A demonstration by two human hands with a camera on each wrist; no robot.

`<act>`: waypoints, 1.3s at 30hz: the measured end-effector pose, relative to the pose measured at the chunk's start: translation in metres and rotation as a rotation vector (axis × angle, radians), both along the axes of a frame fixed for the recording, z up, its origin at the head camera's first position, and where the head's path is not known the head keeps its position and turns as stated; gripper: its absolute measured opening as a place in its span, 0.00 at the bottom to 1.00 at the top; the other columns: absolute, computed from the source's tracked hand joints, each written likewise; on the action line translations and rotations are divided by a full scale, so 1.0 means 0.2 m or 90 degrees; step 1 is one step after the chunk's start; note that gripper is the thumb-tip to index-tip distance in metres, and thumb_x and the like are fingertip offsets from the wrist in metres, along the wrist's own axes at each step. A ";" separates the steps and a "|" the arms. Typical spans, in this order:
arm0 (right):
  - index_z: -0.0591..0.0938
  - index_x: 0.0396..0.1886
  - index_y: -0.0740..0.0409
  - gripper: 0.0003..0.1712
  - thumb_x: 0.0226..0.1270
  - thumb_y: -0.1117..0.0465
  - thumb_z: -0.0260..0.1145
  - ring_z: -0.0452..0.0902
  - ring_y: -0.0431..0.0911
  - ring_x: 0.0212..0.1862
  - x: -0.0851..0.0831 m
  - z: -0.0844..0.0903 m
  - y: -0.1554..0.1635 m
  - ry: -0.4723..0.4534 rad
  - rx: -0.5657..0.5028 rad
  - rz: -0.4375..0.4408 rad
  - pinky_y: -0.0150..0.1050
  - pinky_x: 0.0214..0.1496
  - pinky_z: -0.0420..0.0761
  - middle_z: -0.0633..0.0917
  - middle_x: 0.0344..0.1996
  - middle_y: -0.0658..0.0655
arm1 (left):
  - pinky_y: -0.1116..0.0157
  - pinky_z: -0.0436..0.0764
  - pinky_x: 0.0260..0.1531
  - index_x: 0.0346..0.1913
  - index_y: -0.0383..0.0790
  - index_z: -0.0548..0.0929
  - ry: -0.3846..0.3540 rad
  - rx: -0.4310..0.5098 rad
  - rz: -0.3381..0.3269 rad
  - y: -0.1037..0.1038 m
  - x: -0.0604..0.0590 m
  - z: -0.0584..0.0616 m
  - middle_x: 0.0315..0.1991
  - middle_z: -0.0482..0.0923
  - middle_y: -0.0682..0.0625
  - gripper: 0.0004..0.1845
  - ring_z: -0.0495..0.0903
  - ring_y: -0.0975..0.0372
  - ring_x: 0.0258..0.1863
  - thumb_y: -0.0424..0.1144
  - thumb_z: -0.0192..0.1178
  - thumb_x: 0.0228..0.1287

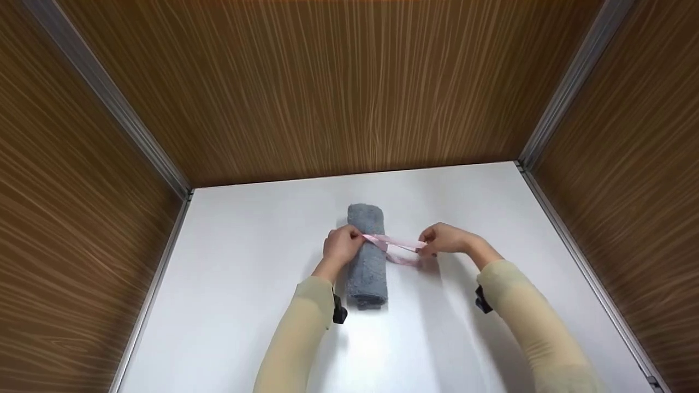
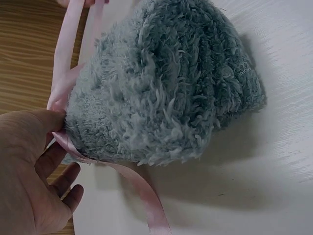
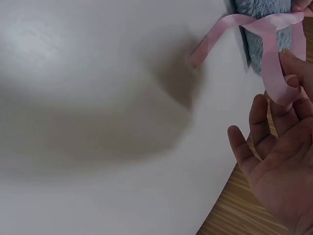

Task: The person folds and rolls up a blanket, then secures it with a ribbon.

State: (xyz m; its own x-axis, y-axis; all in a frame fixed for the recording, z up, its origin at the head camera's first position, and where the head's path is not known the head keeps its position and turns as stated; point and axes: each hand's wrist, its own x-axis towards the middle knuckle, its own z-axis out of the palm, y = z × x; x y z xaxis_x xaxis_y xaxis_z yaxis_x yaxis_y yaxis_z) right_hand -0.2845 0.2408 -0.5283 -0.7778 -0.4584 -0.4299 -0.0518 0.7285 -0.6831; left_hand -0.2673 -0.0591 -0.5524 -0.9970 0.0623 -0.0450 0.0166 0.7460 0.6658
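A rolled grey fluffy towel (image 1: 367,273) lies lengthwise on the white table. Pink ribbon (image 1: 401,242) crosses over its middle and stretches off to the right. My left hand (image 1: 343,244) is at the towel's left side, pinching the ribbon between thumb and index finger. In the left wrist view the same ribbon (image 2: 142,188) trails down from those fingers past the fluffy roll (image 2: 151,88). My right hand (image 1: 445,239), apart from the towel on the right, pinches a loop of the ribbon. A loose ribbon end (image 3: 210,41) rests on the tabletop in the right wrist view.
The white table (image 1: 246,245) is enclosed by a wood-grain back panel (image 1: 349,93) and side panels (image 1: 628,164). Grey metal rails (image 1: 579,229) run along its edges. Each sleeved wrist carries a small black device (image 1: 339,310).
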 end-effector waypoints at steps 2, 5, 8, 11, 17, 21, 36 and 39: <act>0.86 0.45 0.56 0.13 0.67 0.54 0.72 0.72 0.45 0.35 0.00 0.01 0.05 -0.007 0.024 -0.004 0.43 0.42 0.71 0.83 0.28 0.50 | 0.58 0.80 0.40 0.37 0.46 0.88 0.001 -0.001 0.000 0.00 0.00 0.00 0.33 0.85 0.55 0.06 0.80 0.59 0.34 0.43 0.65 0.71; 0.86 0.48 0.56 0.15 0.69 0.52 0.71 0.73 0.48 0.39 -0.01 0.03 0.15 -0.009 0.042 -0.025 0.46 0.46 0.70 0.84 0.30 0.51 | 0.57 0.79 0.41 0.37 0.46 0.88 0.001 -0.001 0.001 0.00 0.00 0.00 0.34 0.85 0.55 0.06 0.81 0.58 0.35 0.43 0.65 0.71; 0.86 0.49 0.58 0.17 0.70 0.51 0.70 0.74 0.49 0.40 -0.01 0.05 0.24 0.007 0.037 -0.062 0.46 0.46 0.69 0.85 0.30 0.53 | 0.57 0.79 0.41 0.37 0.46 0.88 -0.002 -0.002 0.003 0.00 0.00 -0.01 0.34 0.85 0.55 0.07 0.80 0.57 0.35 0.44 0.65 0.71; 0.85 0.50 0.61 0.19 0.72 0.50 0.68 0.74 0.49 0.39 -0.01 0.07 0.34 0.039 0.023 -0.106 0.45 0.46 0.70 0.85 0.31 0.57 | 0.56 0.79 0.41 0.37 0.47 0.88 -0.007 -0.006 0.005 -0.01 0.00 -0.01 0.34 0.85 0.55 0.07 0.80 0.57 0.36 0.44 0.65 0.71; 0.82 0.59 0.62 0.25 0.75 0.47 0.65 0.75 0.53 0.44 0.00 0.06 0.50 0.073 0.013 -0.200 0.48 0.49 0.72 0.83 0.47 0.63 | 0.56 0.79 0.40 0.38 0.46 0.87 -0.010 0.001 0.013 -0.01 0.00 -0.02 0.33 0.84 0.55 0.07 0.79 0.58 0.34 0.44 0.64 0.71; 0.80 0.63 0.63 0.26 0.77 0.49 0.63 0.76 0.54 0.48 0.02 0.04 0.56 0.075 0.003 -0.241 0.47 0.50 0.73 0.81 0.52 0.64 | 0.57 0.79 0.39 0.37 0.46 0.87 -0.007 0.007 0.015 -0.01 0.00 -0.02 0.32 0.83 0.55 0.07 0.79 0.59 0.33 0.43 0.64 0.71; 0.81 0.60 0.65 0.20 0.78 0.57 0.58 0.63 0.70 0.65 0.04 -0.11 0.48 0.259 0.090 -0.354 0.66 0.64 0.62 0.79 0.60 0.70 | 0.57 0.79 0.42 0.38 0.46 0.88 -0.008 0.003 0.005 0.02 -0.01 -0.01 0.34 0.85 0.55 0.07 0.80 0.58 0.35 0.43 0.64 0.71; 0.82 0.59 0.65 0.19 0.78 0.59 0.59 0.67 0.67 0.66 0.02 -0.15 0.36 0.298 0.025 -0.330 0.63 0.67 0.65 0.80 0.60 0.69 | 0.57 0.79 0.43 0.39 0.47 0.88 -0.013 0.003 -0.001 0.02 -0.01 -0.02 0.35 0.85 0.55 0.08 0.80 0.59 0.36 0.45 0.63 0.73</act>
